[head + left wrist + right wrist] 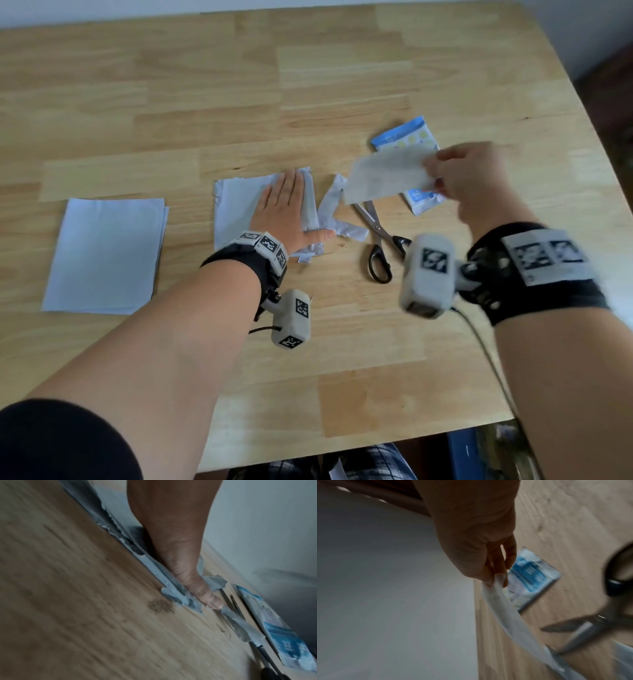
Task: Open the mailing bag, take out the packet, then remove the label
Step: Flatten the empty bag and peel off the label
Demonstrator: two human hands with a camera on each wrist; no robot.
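The torn grey mailing bag (236, 202) lies flat at the table's middle, and my left hand (286, 202) presses on it with straight fingers; in the left wrist view the thumb (187, 566) lies along the bag's ragged edge (154, 566). My right hand (459, 171) is raised above the table and pinches the white label (383, 176) by its right end; the strip (508, 616) hangs from the fingertips. The blue and white packet (404, 135) lies on the table behind the label, also seen as the packet (532, 580) under the hand.
Black-handled scissors (376, 240) lie open between the bag and the packet, with torn grey scraps (332, 205) beside their blades. A stack of white sheets (106, 253) lies at the left. The table's right edge (582, 113) is near the right hand.
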